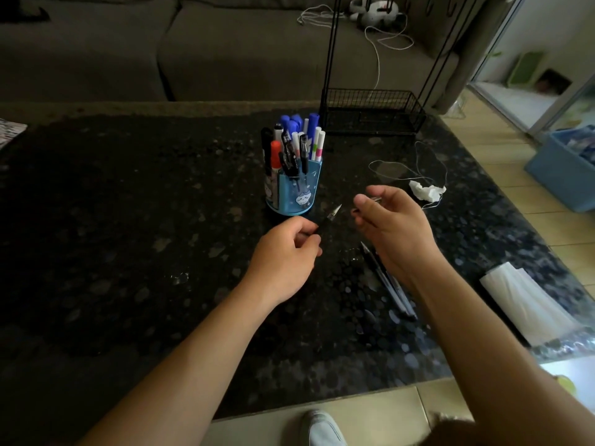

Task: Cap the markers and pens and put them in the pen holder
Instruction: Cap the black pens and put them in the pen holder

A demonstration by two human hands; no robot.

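Observation:
A blue pen holder [301,191] stands mid-table, packed with several capped markers and pens. Just in front of it, my left hand [286,252] grips an uncapped black pen [328,220], its tip pointing up and right. My right hand [391,226] pinches a small dark pen cap [370,202] between thumb and fingers, a short gap from the pen's tip. More pens [388,280] lie on the table under my right wrist, partly hidden by it.
The dark speckled table [128,220] carries a black wire rack [370,114] behind the holder, a crumpled tissue [426,189] with thin cord at right, and white paper [528,300] at the right edge. A sofa sits behind; a blue bin [563,172] is on the floor.

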